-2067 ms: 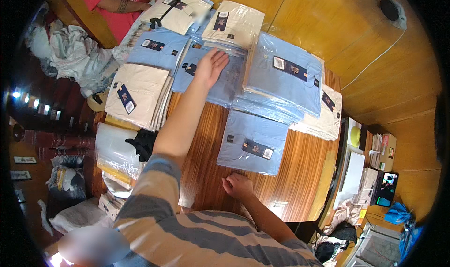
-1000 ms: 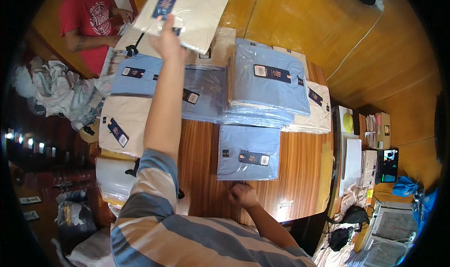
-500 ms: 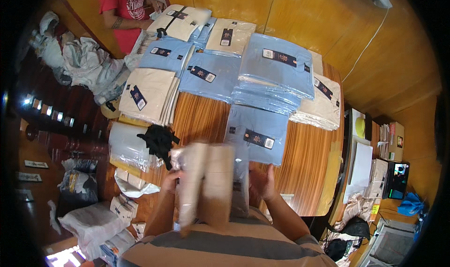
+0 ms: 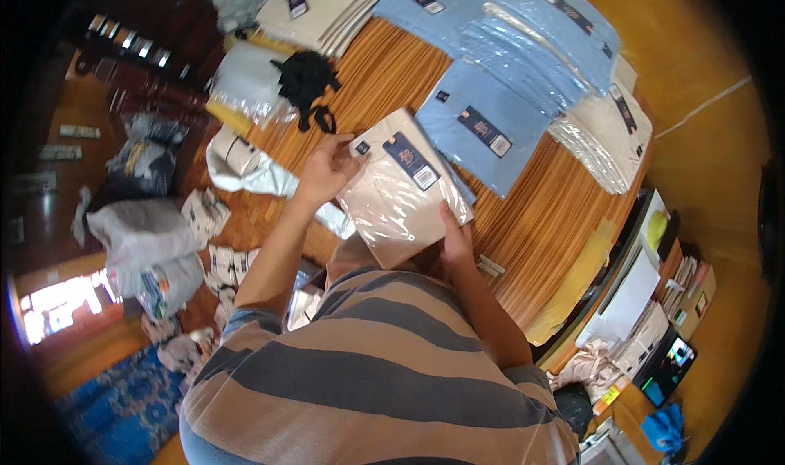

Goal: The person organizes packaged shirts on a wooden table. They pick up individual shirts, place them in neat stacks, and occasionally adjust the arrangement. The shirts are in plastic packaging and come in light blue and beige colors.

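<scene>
A folded beige garment (image 4: 392,212) in clear plastic, with a navy hang tag, is held tilted between my hands over the table's near edge. My left hand (image 4: 329,173) grips its left side near the top corner. Along the lower right edge my right hand (image 4: 456,240) has its thumb on top; its other fingers are hidden underneath. A blue strip shows beneath the packet's right edge; whether it is held too, I cannot tell. Just beyond lies a bagged blue garment (image 4: 470,97). Black straps or ribbons (image 4: 307,81) lie in a bunch past my left hand.
Stacks of bagged blue garments (image 4: 564,15) and beige garments (image 4: 323,11) stand on the wooden table (image 4: 372,73). Clear plastic bags (image 4: 249,81) lie at its left edge. Filled sacks (image 4: 143,228) sit on the left; a shelf with papers (image 4: 625,289) and a phone-like screen (image 4: 666,367) is at right.
The beige packet, blurred and nearly upright before, now lies flatter with its tag facing up. My right hand has closed on its edge. The view has turned and shifted; the other person is out of it.
</scene>
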Demonstrator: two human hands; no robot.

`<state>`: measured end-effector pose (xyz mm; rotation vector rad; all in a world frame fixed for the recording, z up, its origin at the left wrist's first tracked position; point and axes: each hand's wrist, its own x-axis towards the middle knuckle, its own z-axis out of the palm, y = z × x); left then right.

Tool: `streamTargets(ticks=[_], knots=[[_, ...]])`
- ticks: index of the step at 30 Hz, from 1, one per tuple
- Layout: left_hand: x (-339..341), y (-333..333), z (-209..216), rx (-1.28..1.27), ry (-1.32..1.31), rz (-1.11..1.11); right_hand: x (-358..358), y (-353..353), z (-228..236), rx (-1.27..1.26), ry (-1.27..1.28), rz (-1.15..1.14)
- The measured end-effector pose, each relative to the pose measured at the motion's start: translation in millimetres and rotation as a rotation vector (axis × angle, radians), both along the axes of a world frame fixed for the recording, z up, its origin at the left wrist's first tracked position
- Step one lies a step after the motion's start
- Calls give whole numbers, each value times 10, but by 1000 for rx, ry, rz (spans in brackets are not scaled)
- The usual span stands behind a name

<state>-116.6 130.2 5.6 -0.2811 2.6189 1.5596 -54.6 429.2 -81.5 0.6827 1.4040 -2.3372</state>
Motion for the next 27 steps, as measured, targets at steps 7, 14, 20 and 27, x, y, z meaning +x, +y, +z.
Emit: streamTargets(ticks=[7, 14, 20, 27], knots=[[1503, 452, -612, 207, 163, 614, -120, 457, 398, 329, -24, 487], [1459, 676, -372, 481, -190, 473, -458, 939, 889, 1090, 568, 449], [1230, 412, -478, 313, -242, 499, -527, 630, 836, 979, 620, 700], [1054, 391, -112, 565, 50, 347, -119, 450, 941, 755, 452, 691]])
